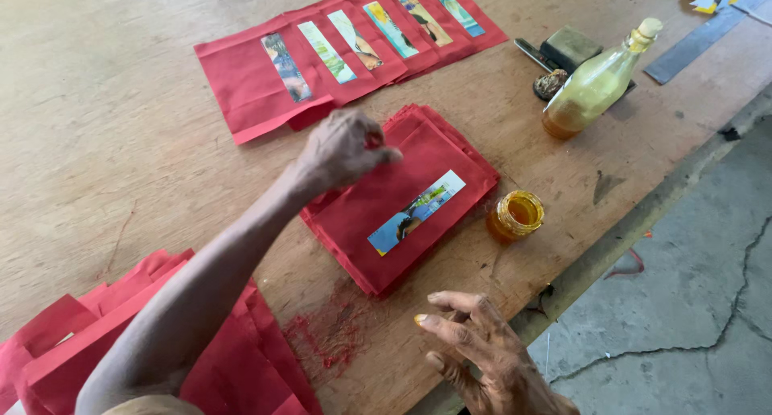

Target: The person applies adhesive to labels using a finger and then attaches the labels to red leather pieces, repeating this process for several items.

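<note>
A wooden table [121, 101] fills most of the view, with a cracked grey floor [691, 286] along its right edge. At the table's far side lies a row of red sheets [249, 77], overlapping like shingles, each bearing a narrow picture strip. A loose heap of red paper [233, 367] sits at the near left, under the forearm.

In the middle is a stack of red sheets [386, 206], squared up and set at a slant. On the top sheet lies a picture strip [416, 211], blue and green, roughly in the sheet's centre. The left hand [346, 149] rests on the stack's far corner, fingers curled and pressed together on the top sheet; whether it pinches the paper or only presses it I cannot tell. The right hand [482, 351] hovers over the table's near edge, apart from the stack, fingers spread and holding nothing, with a yellowish smear on one fingertip [420, 320].

A glass bottle [595, 85] stands beyond the stack to the right, stoppered and partly filled with amber-yellow liquid. Just beside the stack's right corner stands a small open jar [515, 216], holding an orange-yellow paste or glue. Behind the bottle lie a dark pad [569, 47] and a metal ruler [696, 41]. Red dust [330, 334] marks the wood near the right hand.
</note>
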